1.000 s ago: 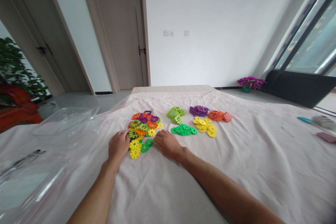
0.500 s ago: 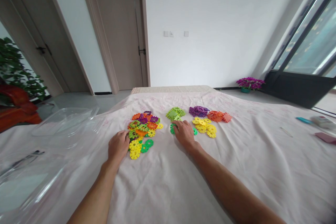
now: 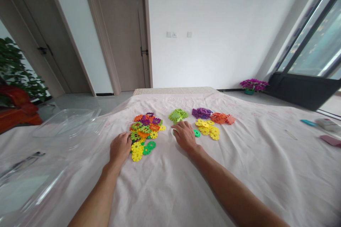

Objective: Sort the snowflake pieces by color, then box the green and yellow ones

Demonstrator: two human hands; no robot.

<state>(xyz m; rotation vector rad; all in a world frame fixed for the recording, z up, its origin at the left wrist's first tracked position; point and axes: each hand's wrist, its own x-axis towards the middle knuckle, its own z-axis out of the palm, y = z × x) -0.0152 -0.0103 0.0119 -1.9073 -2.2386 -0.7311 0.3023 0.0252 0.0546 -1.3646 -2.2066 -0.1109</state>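
Observation:
My left hand rests on the cloth against the left side of a mixed pile of flat plastic interlocking pieces, its fingers loosely curved and partly hidden at the pile's edge; I see nothing held in it. Yellow discs and green discs lie at the pile's near side. My right hand is bent down over dark green discs, its fingers closed on them and mostly covering them. One green disc shows beside it. Light green pieces lie just beyond that hand.
Sorted groups of purple, orange and yellow pieces lie to the right. Clear plastic containers stand at the left. A blue object and a dark pink object lie at far right on the pale cloth.
My right hand has shifted slightly left and covers the green disc that showed beside its fingertips. My left hand stays where it was.

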